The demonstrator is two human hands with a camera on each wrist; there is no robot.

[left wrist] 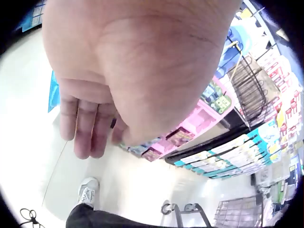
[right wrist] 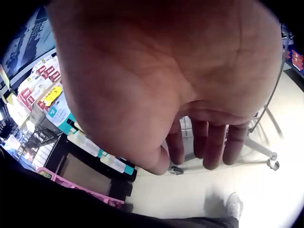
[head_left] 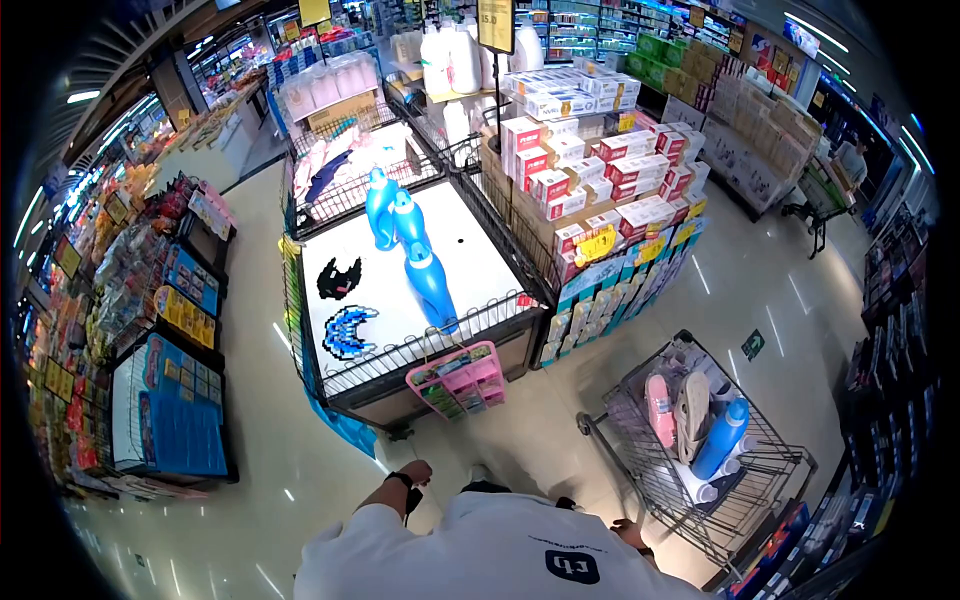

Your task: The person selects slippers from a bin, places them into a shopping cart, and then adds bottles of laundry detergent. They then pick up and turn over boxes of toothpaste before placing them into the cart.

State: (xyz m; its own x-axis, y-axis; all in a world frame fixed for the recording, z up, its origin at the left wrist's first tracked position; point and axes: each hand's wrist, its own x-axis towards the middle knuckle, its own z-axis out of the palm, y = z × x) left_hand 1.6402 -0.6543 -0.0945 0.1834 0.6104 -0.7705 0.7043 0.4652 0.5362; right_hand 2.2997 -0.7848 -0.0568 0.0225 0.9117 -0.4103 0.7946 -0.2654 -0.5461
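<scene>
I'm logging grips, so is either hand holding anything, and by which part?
Nothing is held: the left hand and the right hand are both empty.

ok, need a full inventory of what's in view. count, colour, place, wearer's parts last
Wire display bin: 1, black wire, white top, centre
Bin bottles: 3, blue, on the white top
Pixel-pattern pieces: 2, one black, one blue, left on the white top
Compartment tray: 1, pink, bin's near side
Cartons: many, white and red, stacked right of bin
Jugs: several, white, behind bin
Shopping cart: 1, grey, right foreground
Cart bottle: 1, blue, in cart
Footwear: count unclear, pink and beige, in cart
Packaged goods: too many to count, mixed, left racks
Shirt: 1, white, bottom
Left hand: 1, bare, before bin
Right hand: 1, bare, beside cart
</scene>
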